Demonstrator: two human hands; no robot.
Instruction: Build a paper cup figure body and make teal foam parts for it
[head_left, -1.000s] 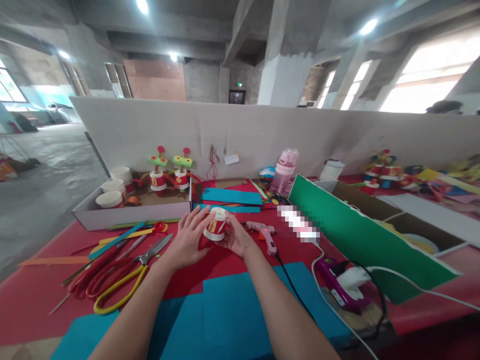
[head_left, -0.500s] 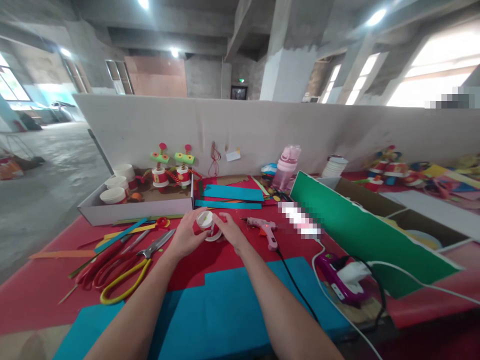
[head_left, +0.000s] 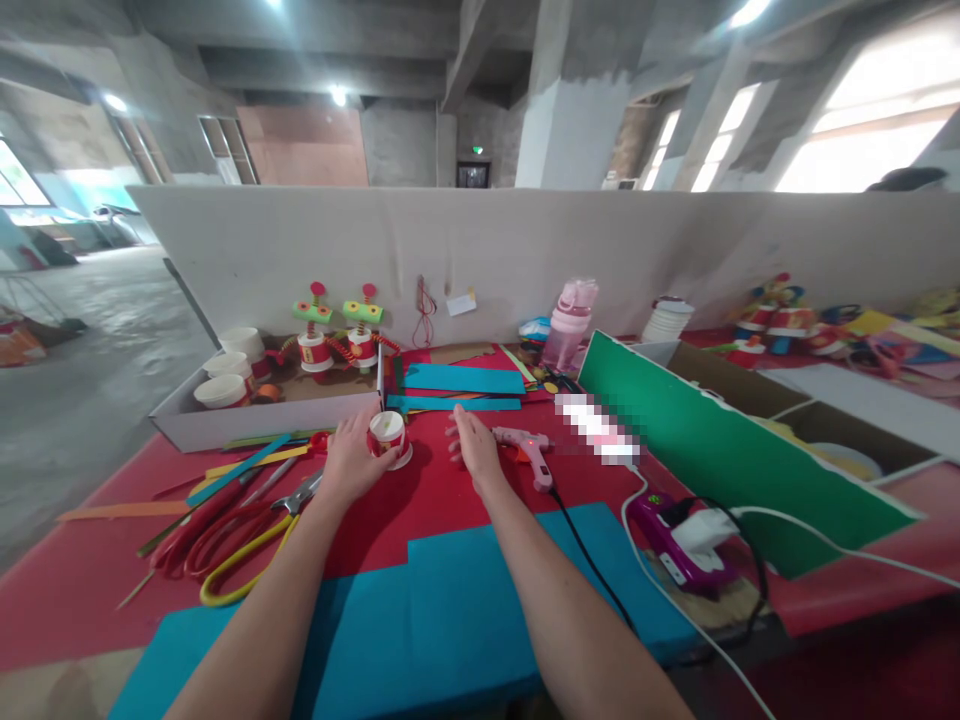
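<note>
A small red-and-white paper cup (head_left: 390, 432) stands upside down on the red table covering, its wide rim at the bottom. My left hand (head_left: 351, 462) is closed around the cup's left side, the thumb across its front. Some of those fingers are hidden behind the cup. Apart from the cup, my right hand (head_left: 475, 452) hovers with its fingers loosely spread and nothing in them. Just right of it lies a pink hot glue gun (head_left: 529, 448) with a black cord.
Large scissors (head_left: 251, 560) and paper strips (head_left: 247, 462) lie to the left. Behind them, a white box (head_left: 270, 425) holds paper cups and two cup figures. Blue sheets (head_left: 465, 620) cover the front. At right are a green panel (head_left: 720, 450) and a purple power socket (head_left: 686, 550).
The cup has shifted left with my left hand on it. My right hand has come off the cup and moved to the right, towards the glue gun.
</note>
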